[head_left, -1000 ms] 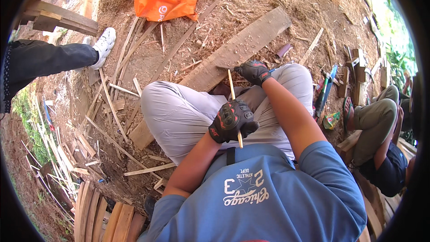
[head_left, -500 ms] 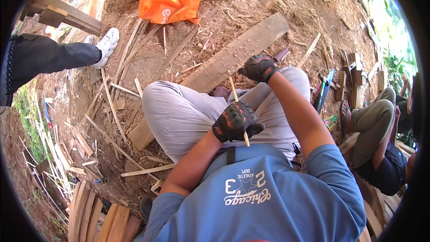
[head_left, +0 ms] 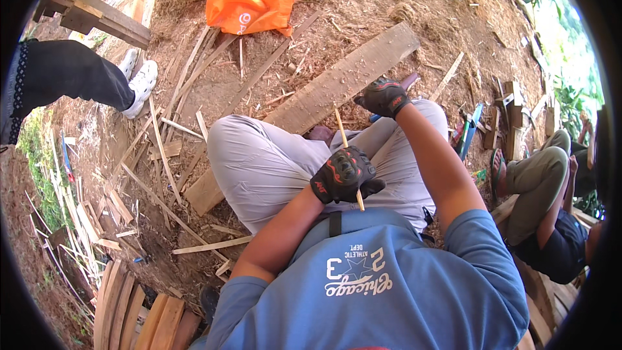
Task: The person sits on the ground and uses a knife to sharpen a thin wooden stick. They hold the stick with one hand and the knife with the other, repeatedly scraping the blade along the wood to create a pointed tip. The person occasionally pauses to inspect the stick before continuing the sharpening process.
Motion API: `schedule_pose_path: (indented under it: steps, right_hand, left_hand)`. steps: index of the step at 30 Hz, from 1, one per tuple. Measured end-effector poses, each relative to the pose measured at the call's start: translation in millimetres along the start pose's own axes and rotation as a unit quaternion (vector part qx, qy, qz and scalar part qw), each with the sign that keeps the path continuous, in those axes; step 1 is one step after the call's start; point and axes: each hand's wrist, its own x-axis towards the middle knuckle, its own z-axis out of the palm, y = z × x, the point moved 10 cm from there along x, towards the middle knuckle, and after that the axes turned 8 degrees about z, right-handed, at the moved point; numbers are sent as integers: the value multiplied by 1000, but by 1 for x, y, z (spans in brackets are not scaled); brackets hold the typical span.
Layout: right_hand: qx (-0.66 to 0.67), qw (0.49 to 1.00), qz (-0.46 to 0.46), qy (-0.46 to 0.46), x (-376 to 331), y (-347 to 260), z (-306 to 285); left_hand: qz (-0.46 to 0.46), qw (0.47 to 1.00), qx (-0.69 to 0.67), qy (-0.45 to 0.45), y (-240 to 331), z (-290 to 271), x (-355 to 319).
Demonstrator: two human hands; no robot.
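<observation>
Wooden stick [head_left: 341, 131], clamped in the gloved left hand [head_left: 343, 174]. Points toward twelve o'clock, apart from the curled right hand [head_left: 384, 97] at one o'clock; cannot tell its grip.

1 head-worn left fisheye view, facing down, close above the blue shirt [head_left: 363, 266]

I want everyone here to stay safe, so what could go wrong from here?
The stick in the left hand has its near end close to the blue shirt, so a slip might poke the wearer. A thin wood strip lies by another person's white shoe and could trip them.
</observation>
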Motion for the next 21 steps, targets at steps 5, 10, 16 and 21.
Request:
schedule_pose_path:
  steps: [5,10,16,21]
  right_hand:
    - [-22,999,19,18,-2,-4,-3]
    - [2,996,55,69,7,6,2]
    - [201,968,126,83,-20,18,-10]
    - [782,617,8,-84,-102,-23,8]
  left_hand:
    - [12,999,8,-32,-1,13,0]
    - [7,999,12,-47,0,15,1]
    - [12,999,38,-9,7,0,-1]
    - [72,995,70,8,45,-23,12]
